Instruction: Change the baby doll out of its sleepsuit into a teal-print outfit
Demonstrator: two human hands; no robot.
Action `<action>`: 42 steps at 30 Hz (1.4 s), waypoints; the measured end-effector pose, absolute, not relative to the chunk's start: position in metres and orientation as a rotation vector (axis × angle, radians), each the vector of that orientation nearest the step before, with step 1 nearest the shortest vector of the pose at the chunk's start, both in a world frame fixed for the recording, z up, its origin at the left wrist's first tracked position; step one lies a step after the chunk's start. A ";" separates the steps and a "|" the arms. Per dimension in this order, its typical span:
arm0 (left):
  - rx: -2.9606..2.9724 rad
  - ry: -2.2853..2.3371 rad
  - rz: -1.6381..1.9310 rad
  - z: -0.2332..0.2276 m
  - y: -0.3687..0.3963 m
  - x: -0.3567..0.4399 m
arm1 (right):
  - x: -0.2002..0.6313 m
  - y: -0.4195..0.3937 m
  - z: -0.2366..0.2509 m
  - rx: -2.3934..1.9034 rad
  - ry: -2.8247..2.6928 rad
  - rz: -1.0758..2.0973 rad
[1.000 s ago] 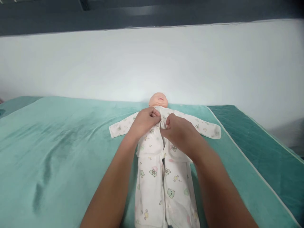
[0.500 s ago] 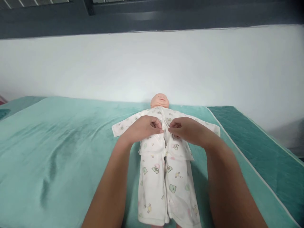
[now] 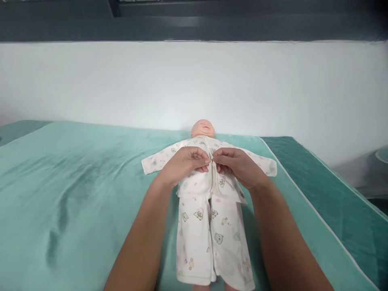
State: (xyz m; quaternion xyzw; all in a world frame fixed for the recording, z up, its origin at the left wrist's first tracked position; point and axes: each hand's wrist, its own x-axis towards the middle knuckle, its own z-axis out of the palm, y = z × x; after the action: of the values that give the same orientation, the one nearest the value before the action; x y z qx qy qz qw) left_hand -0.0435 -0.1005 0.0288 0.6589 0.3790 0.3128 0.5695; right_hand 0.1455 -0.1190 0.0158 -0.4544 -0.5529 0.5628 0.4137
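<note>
A baby doll (image 3: 202, 128) lies on its back, head toward the wall. It wears a white pajama top (image 3: 195, 186) with small bear prints and matching pants (image 3: 195, 238). The sleeves stretch out to both sides. My left hand (image 3: 189, 161) pinches one front edge of the top at chest height. Right beside it, my right hand (image 3: 235, 163) pinches the opposite edge, and the fingertips of both hands nearly meet. Below the hands the front edges hang slightly apart. Any fastener between the fingers is too small to make out.
A light green sheet (image 3: 100, 194) covers the bed under the doll, with a darker green quilted strip (image 3: 327, 194) at the right. Behind the bed stands a white wall (image 3: 121, 85), with a dark ledge (image 3: 212, 22) above. A round-edged item (image 3: 382, 155) shows at the far right.
My hands have come closer together, drawing the two front edges of the top nearer each other. The right hand has shifted left and its fingers have rearranged. The camera view has tilted slightly.
</note>
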 end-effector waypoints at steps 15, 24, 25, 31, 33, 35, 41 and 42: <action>1.454 0.861 0.735 0.024 -0.096 -0.044 | 0.149 -0.116 0.009 -1.138 -1.360 1.425; 1.460 0.853 0.734 0.022 -0.094 -0.044 | 0.152 -0.116 0.008 -1.086 -1.349 1.483; 1.464 0.857 0.733 0.021 -0.094 -0.044 | 0.152 -0.116 0.008 -1.089 -1.355 1.476; 1.491 0.923 0.726 0.024 -0.096 -0.043 | 0.148 -0.119 0.012 -1.155 -1.369 1.398; 1.501 0.927 0.728 0.025 -0.097 -0.042 | 0.147 -0.120 0.013 -1.170 -1.379 1.379; 1.506 0.936 0.729 0.026 -0.098 -0.041 | 0.146 -0.120 0.013 -1.194 -1.386 1.362; 1.531 0.968 0.718 0.026 -0.099 -0.041 | 0.146 -0.119 0.013 -1.201 -1.406 1.350; 1.530 0.974 0.717 0.026 -0.099 -0.041 | 0.146 -0.119 0.013 -1.200 -1.411 1.351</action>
State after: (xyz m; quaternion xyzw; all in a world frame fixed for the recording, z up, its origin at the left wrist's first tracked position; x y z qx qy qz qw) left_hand -0.0413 -0.0990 0.0260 0.6493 0.4134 0.3044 0.5612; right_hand 0.1462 -0.1193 0.0134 -0.4770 -0.5609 0.5371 0.4116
